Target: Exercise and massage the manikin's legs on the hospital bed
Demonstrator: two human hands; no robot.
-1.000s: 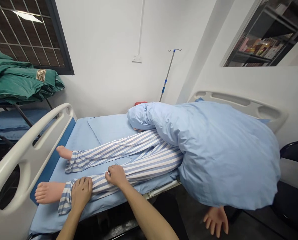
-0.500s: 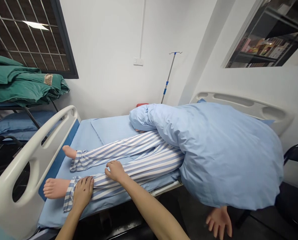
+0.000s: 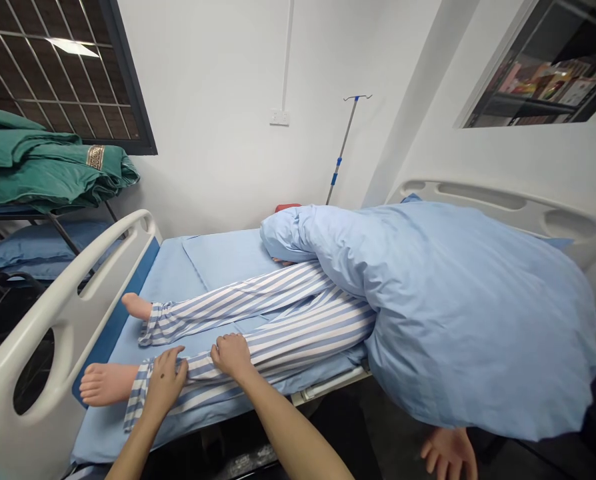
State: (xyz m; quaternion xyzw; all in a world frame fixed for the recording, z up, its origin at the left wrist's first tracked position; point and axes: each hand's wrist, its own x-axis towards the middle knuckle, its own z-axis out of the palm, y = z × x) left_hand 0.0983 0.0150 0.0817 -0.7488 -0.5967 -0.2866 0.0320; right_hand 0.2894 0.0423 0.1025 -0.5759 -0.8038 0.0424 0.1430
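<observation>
A figure that looks like a manikin lies on the bed, in blue-and-white striped trousers [image 3: 308,327]. My left hand [image 3: 165,383] rests on the near trouser leg just above the ankle, fingers parted and bent over the shin. Further up the same leg, my right hand [image 3: 232,355] has its fingers curled over the striped cloth near the knee; the fingertips are partly hidden. The near bare foot [image 3: 109,385] points up beside the footboard, and the far foot [image 3: 137,307] lies behind it. A bunched light-blue quilt [image 3: 458,300] covers the upper body.
The white footboard [image 3: 63,327] rises at left, the headboard [image 3: 508,200] at right. Under the quilt's edge hangs an open manikin-like hand [image 3: 451,452]. An IV pole [image 3: 342,150] stands behind the bed. Green folded cloth [image 3: 43,170] lies on a rack at left.
My right hand has come down onto the near trouser leg and its fingers have curled in. The fingers of my left hand have lifted and bent slightly. The view has shifted a little.
</observation>
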